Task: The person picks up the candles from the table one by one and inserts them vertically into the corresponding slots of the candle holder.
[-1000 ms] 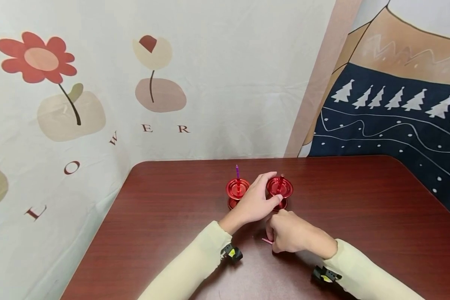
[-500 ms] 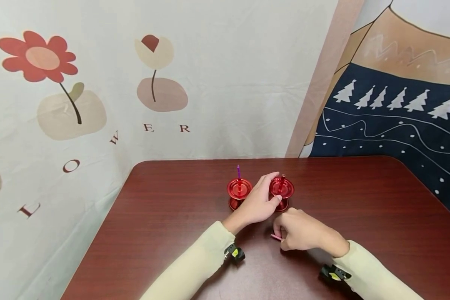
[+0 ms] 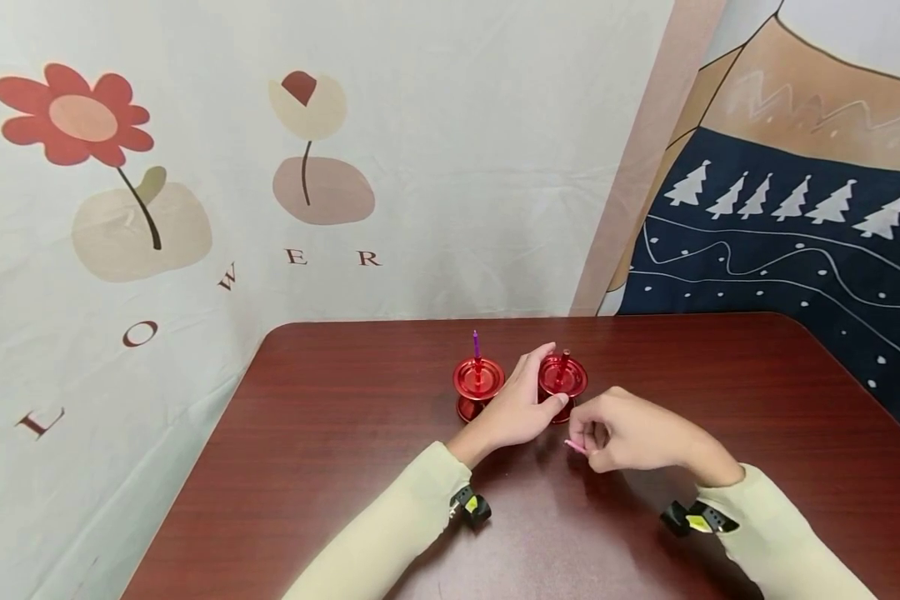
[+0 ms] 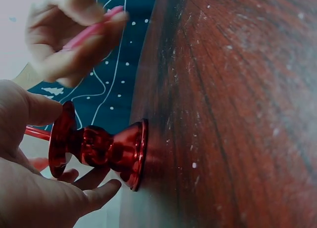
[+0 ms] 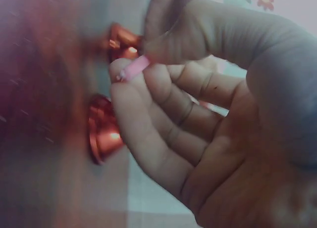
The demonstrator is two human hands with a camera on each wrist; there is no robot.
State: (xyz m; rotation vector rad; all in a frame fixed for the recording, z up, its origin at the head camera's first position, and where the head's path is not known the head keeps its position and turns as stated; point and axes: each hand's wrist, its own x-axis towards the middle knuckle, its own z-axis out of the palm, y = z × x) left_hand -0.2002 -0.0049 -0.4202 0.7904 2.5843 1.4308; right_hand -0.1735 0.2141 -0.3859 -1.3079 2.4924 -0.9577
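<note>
Two shiny red candle holders stand upright side by side toward the far side of the table. In the left one (image 3: pixel 478 382) a thin purple candle (image 3: pixel 476 344) stands upright. The right candle holder (image 3: pixel 572 378) has a bare red socket rising from its dish. My left hand (image 3: pixel 516 408) holds this right holder, thumb at the near edge of the dish and fingers round its left side, as the left wrist view (image 4: pixel 96 146) confirms. Just in front of it, my right hand (image 3: pixel 648 429) pinches a small pink candle (image 5: pixel 134 68) between thumb and fingertips, tilted, above the table.
The dark red wooden table (image 3: pixel 330 500) has rounded far corners. Behind it hangs a pale cloth (image 3: pixel 457 167) with printed flowers and letters, and at the right a navy cloth (image 3: pixel 780 250) with white trees. Each wrist wears a black strapped camera (image 3: pixel 471 505).
My right hand has lifted the pink candle off the table and moved it right and forward, closer to the right holder. The left hand stays on that holder.
</note>
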